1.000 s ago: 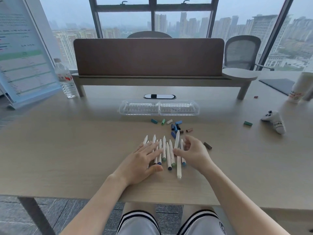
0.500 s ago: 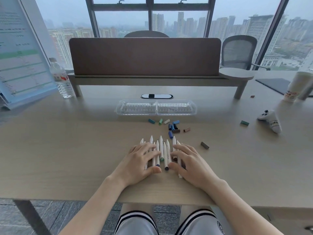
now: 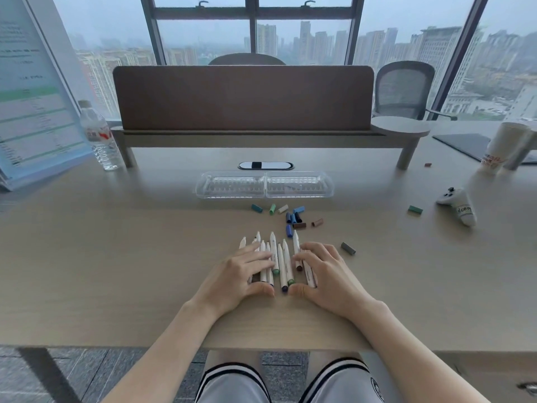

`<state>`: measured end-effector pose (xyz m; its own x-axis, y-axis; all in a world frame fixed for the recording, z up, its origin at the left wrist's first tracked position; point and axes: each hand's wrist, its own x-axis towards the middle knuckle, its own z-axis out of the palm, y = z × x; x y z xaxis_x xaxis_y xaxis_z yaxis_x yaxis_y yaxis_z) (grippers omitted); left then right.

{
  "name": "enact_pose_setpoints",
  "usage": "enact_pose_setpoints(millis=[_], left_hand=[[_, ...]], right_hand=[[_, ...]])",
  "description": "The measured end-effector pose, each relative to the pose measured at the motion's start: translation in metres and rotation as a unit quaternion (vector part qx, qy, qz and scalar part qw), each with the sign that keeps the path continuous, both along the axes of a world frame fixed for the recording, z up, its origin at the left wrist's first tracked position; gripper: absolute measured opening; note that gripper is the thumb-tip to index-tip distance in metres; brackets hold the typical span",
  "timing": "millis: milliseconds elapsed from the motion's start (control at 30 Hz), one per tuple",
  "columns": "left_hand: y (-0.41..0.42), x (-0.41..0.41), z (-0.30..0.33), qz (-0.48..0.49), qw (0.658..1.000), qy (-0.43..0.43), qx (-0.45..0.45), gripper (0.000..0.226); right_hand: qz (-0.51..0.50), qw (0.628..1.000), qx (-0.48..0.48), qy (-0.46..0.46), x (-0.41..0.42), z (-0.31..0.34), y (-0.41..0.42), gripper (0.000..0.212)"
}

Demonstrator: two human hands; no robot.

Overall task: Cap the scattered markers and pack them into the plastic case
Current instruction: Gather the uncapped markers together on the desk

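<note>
Several uncapped white markers (image 3: 279, 258) lie side by side in a bunch on the wooden desk (image 3: 116, 257), tips pointing away from me. My left hand (image 3: 236, 276) rests flat on the bunch's left side, and my right hand (image 3: 324, 273) rests on its right side, thumbs near the markers' coloured ends. Loose caps (image 3: 293, 217) in blue, green, brown and white are scattered just beyond the markers. A dark cap (image 3: 347, 248) lies right of my right hand. The clear plastic case (image 3: 264, 186) lies open farther back.
A green cap (image 3: 415, 209) and a white game controller (image 3: 459, 206) lie at the right. A water bottle (image 3: 100, 135) and a sign board (image 3: 35, 91) stand at the left. A paper cup (image 3: 505, 146) and a brown divider (image 3: 244, 97) are at the back.
Both hands have closed in on the markers from either side, pushing them into a tighter bunch. The right hand came down from hovering onto the markers.
</note>
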<state>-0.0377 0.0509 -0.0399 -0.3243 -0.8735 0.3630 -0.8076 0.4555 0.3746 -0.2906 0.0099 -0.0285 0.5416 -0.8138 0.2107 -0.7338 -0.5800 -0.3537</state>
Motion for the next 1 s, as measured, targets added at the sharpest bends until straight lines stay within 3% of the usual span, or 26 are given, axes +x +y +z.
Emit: enact_pose_setpoints(millis=[267, 500, 633, 733, 1000], left_hand=[[-0.001, -0.002, 0.003, -0.031, 0.997, -0.069, -0.031, 0.066], [0.0, -0.013, 0.01, -0.001, 0.997, -0.034, -0.066, 0.062], [-0.001, -0.018, 0.01, 0.017, 0.996, -0.03, -0.078, 0.054], [-0.002, -0.017, 0.008, 0.02, 0.996, -0.023, -0.083, 0.05], [-0.01, -0.021, 0.013, 0.0, 0.997, -0.053, -0.051, 0.067]], right_hand=[[0.058, 0.997, 0.044, -0.028, -0.016, -0.001, -0.002, 0.07], [0.008, 0.997, 0.03, -0.071, -0.008, -0.005, -0.008, 0.073], [0.036, 0.996, 0.049, -0.07, -0.015, -0.004, -0.006, 0.086], [0.06, 0.99, 0.096, -0.085, -0.027, -0.001, -0.008, 0.084], [0.006, 0.982, 0.116, -0.151, -0.02, 0.003, -0.015, 0.073]])
